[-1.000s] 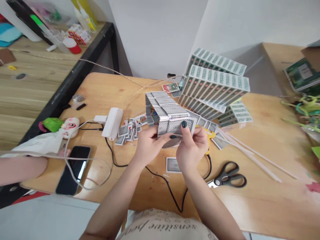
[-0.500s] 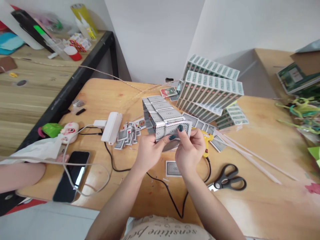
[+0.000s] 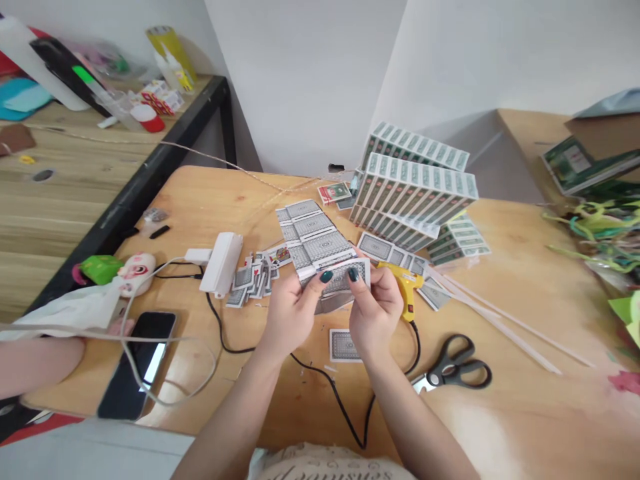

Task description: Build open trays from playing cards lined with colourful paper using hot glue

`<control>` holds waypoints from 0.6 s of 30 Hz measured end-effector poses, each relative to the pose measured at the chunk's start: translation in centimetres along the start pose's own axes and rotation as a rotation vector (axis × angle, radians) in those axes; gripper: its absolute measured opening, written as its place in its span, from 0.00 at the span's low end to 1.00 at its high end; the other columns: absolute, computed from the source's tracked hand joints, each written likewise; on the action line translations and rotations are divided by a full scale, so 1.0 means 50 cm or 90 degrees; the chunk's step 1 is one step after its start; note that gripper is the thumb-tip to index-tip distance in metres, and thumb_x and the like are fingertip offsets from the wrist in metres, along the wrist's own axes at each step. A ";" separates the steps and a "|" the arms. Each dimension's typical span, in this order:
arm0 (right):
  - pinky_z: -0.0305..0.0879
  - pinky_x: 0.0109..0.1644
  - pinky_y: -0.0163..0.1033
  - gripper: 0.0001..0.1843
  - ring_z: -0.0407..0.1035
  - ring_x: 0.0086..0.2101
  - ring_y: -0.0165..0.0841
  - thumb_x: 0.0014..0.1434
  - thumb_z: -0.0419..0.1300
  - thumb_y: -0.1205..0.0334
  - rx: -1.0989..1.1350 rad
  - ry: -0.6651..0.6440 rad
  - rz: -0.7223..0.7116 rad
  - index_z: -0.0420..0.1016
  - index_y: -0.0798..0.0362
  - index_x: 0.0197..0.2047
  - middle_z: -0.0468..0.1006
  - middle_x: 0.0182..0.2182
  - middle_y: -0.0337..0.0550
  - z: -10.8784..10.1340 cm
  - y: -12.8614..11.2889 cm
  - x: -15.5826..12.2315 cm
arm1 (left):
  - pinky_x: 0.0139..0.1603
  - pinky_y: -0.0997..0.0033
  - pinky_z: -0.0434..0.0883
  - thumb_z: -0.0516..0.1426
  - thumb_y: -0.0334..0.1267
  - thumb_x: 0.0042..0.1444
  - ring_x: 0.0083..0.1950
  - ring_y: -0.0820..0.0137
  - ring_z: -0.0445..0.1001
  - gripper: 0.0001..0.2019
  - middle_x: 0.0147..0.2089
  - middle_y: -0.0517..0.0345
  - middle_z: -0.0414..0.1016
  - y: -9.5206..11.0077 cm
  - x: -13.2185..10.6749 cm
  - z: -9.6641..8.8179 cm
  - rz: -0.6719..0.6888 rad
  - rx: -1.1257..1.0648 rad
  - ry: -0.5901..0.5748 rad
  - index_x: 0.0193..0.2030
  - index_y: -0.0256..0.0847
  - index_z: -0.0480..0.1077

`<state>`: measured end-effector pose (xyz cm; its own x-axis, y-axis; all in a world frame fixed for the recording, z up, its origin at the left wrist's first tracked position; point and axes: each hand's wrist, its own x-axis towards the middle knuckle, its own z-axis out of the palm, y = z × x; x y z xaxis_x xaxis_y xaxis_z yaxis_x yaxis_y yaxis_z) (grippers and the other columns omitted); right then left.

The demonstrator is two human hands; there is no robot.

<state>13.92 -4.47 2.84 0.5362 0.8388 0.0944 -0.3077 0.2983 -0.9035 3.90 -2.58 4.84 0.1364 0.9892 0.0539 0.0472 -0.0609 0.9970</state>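
Both my hands hold a box-like structure of joined playing cards (image 3: 320, 237), grey patterned backs outward, above the middle of the table. My left hand (image 3: 290, 310) grips its near left corner, thumb on the front card. On the right, my right hand (image 3: 375, 310) pinches the near edge with its thumb pressed on the same card; some fingers are hidden behind. Below lies a single playing card (image 3: 344, 345), partly covered by my right wrist. A yellow glue gun (image 3: 407, 287) rests just right of my right hand. Cut card pieces (image 3: 255, 277) lie in a pile to the left.
Stacked card boxes (image 3: 415, 190) stand at the back right. Black-handled scissors (image 3: 457, 367) and white glue sticks (image 3: 500, 320) lie on the right. At left are a phone (image 3: 137, 363), a white power strip (image 3: 221, 265) and loose cables. Another person's arm (image 3: 40, 367) rests at the left edge.
The card structure has tilted, showing more of its top face and less of its left side. Both thumbs now press closer together on the front card. The view has shifted slightly.
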 end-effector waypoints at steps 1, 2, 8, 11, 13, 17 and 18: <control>0.63 0.49 0.43 0.13 0.71 0.35 0.32 0.53 0.62 0.65 -0.002 -0.011 0.003 0.63 0.50 0.22 0.76 0.29 0.37 -0.002 -0.001 0.000 | 0.54 0.68 0.69 0.56 0.42 0.57 0.52 0.64 0.75 0.15 0.49 0.52 0.78 0.001 -0.002 0.001 0.011 0.011 0.018 0.49 0.40 0.75; 0.63 0.50 0.43 0.11 0.72 0.38 0.33 0.53 0.62 0.65 0.001 -0.024 0.009 0.64 0.49 0.24 0.77 0.30 0.38 -0.004 -0.003 0.001 | 0.54 0.68 0.69 0.56 0.42 0.57 0.51 0.64 0.75 0.15 0.48 0.52 0.78 0.000 -0.004 0.001 0.018 0.018 0.042 0.48 0.39 0.75; 0.58 0.60 0.49 0.25 0.60 0.59 0.40 0.47 0.68 0.57 -0.036 -0.237 0.084 0.65 0.43 0.48 0.69 0.56 0.44 -0.049 -0.031 0.041 | 0.49 0.67 0.72 0.61 0.46 0.51 0.46 0.63 0.77 0.13 0.42 0.52 0.80 -0.008 -0.011 -0.009 -0.017 -0.141 0.163 0.38 0.38 0.77; 0.49 0.66 0.48 0.36 0.50 0.63 0.41 0.47 0.65 0.44 -0.127 -0.313 0.111 0.63 0.45 0.57 0.58 0.63 0.43 -0.092 -0.042 0.077 | 0.44 0.65 0.74 0.65 0.49 0.44 0.42 0.60 0.78 0.17 0.36 0.51 0.81 0.001 -0.003 -0.021 -0.098 -0.288 0.130 0.34 0.37 0.76; 0.49 0.66 0.47 0.33 0.51 0.63 0.40 0.50 0.62 0.43 -0.175 -0.266 0.167 0.63 0.44 0.57 0.60 0.63 0.41 -0.122 -0.045 0.096 | 0.41 0.63 0.75 0.66 0.51 0.40 0.41 0.57 0.79 0.19 0.32 0.52 0.81 0.005 0.001 -0.031 -0.153 -0.337 0.104 0.32 0.38 0.76; 0.65 0.54 0.48 0.29 0.68 0.51 0.44 0.47 0.66 0.48 -0.180 -0.228 0.387 0.69 0.47 0.52 0.75 0.51 0.44 -0.174 -0.045 0.101 | 0.40 0.59 0.75 0.64 0.57 0.39 0.42 0.53 0.78 0.20 0.29 0.52 0.80 -0.005 0.001 -0.048 -0.230 -0.332 0.082 0.29 0.40 0.75; 0.67 0.50 0.47 0.30 0.70 0.49 0.45 0.44 0.68 0.49 -0.167 -0.239 0.428 0.70 0.48 0.50 0.77 0.49 0.45 -0.182 -0.046 0.095 | 0.40 0.58 0.75 0.62 0.57 0.42 0.43 0.53 0.78 0.20 0.30 0.51 0.80 -0.011 -0.001 -0.051 -0.242 -0.316 0.074 0.29 0.41 0.75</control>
<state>24.33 -5.33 1.53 -0.0111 0.9113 -0.4116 -0.2511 -0.4009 -0.8810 1.34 -2.25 4.45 0.0904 0.9393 -0.3310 -0.3975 0.3388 0.8528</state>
